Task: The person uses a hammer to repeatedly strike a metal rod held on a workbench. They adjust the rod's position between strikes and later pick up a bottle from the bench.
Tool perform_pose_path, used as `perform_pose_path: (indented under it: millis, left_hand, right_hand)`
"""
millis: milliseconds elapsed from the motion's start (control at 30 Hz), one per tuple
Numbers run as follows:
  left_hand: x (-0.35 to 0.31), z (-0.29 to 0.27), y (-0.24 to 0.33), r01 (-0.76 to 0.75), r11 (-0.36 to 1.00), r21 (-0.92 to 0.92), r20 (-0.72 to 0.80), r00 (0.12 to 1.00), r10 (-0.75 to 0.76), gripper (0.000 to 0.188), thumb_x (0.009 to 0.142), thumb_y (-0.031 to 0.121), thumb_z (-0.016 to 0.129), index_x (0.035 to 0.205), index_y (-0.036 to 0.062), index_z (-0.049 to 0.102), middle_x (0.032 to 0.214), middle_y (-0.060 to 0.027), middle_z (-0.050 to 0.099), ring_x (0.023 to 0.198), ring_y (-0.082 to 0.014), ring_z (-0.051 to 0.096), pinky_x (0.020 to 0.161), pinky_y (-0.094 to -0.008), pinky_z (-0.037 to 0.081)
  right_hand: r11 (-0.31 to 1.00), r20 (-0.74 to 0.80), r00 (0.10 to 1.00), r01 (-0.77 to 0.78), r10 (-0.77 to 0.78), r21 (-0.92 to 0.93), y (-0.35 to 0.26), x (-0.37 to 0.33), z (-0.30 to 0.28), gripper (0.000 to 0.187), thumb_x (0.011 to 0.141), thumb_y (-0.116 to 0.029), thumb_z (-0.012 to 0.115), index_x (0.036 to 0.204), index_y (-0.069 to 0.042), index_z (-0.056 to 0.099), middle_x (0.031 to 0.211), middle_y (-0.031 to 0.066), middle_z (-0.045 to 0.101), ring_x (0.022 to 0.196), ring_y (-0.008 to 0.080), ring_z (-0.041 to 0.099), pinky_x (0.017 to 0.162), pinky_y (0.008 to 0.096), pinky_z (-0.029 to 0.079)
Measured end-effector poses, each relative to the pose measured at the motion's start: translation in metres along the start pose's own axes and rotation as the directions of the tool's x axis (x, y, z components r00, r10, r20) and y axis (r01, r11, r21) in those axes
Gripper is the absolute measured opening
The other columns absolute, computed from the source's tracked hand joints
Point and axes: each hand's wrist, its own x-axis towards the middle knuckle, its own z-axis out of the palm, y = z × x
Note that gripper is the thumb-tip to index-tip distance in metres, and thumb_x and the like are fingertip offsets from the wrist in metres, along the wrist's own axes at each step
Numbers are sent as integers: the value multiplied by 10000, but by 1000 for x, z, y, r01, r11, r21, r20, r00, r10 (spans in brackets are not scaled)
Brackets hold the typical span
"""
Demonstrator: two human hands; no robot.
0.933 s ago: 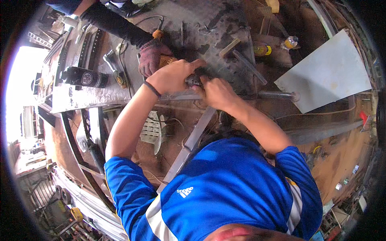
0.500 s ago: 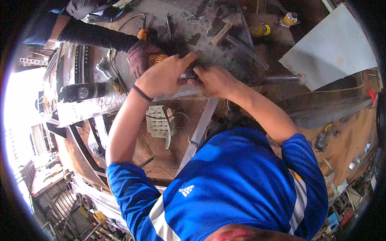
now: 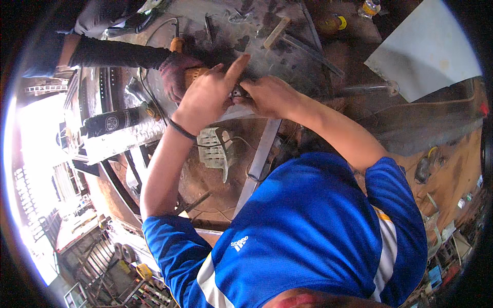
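Observation:
My left hand (image 3: 205, 97) is closed at the metal head of an orange corded angle grinder (image 3: 193, 76), its index finger stretched out away from me. My right hand (image 3: 269, 96) meets it from the right, fingers bent in against the small dark metal part (image 3: 236, 93) between both hands. What its fingertips grip is hidden. A co-worker's dark-gloved hand (image 3: 176, 74) holds the grinder's body from the left. All this is above a grey, dusty metal worktop (image 3: 298, 31).
A hammer (image 3: 277, 32) and a clear strip (image 3: 313, 55) lie beyond my hands. To the right is a pale sheet (image 3: 429, 51); a bottle (image 3: 368, 8) stands at the far edge. Below the worktop hang a pale slotted plastic piece (image 3: 213, 146) and a metal bar (image 3: 257, 164).
The view has shifted slightly, so the worktop items sit higher in it. Both hands stay together at the grinder head, and the co-worker's glove remains on the grinder.

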Motion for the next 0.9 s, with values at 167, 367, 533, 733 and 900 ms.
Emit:
perform_pose_path:
  millis: [167, 367, 533, 733, 900]
  left_hand:
    - [-12, 9, 27, 106, 971, 214, -377, 926, -18, 708, 675, 69, 789, 1334, 47, 529, 1027, -104, 627, 943, -329, 617, 816, -389, 543]
    - [-49, 57, 69, 124, -13, -992, 86, 611, -787, 309, 984, 164, 631, 1254, 26, 572, 975, -118, 696, 836, -280, 672, 821, -474, 545]
    - [-8, 116, 94, -424, -737, -527, 206, 777, -595, 432, 1085, 361, 432, 1309, 5, 532, 1163, -202, 684, 934, -291, 693, 819, -424, 580]
    - [10, 134, 94, -597, -644, -478, 112, 686, -719, 465, 1094, 356, 423, 1309, -49, 494, 1290, -247, 635, 1088, -333, 685, 915, -479, 593]
    - [18, 140, 104, -684, -556, -473, 141, 564, -814, 461, 1095, 350, 426, 1306, -56, 490, 1280, -232, 644, 1086, -320, 690, 913, -467, 601]
  right_hand:
    - [998, -11, 999, -51, 52, 46, -1, 0, -5, 574, 978, -545, 556, 1056, 17, 642, 815, 274, 684, 833, 477, 677, 768, 557, 532]
    - [938, 195, 954, -270, 230, 217, -4, 38, -41, 730, 988, -624, 473, 841, 55, 697, 853, 296, 691, 885, 436, 705, 776, 487, 530]
    - [949, 492, 851, -284, 183, 139, 12, 88, -21, 589, 904, -541, 665, 856, 42, 729, 691, 115, 676, 619, 204, 634, 593, 382, 499]
    - [913, 511, 843, -330, 169, 241, 10, 94, -31, 457, 755, -381, 831, 811, 62, 732, 642, 81, 652, 550, 157, 590, 522, 330, 478]
    - [986, 358, 921, -165, 156, -6, -9, 91, -32, 500, 663, -410, 881, 769, 57, 739, 682, 121, 701, 605, 172, 669, 608, 312, 549]
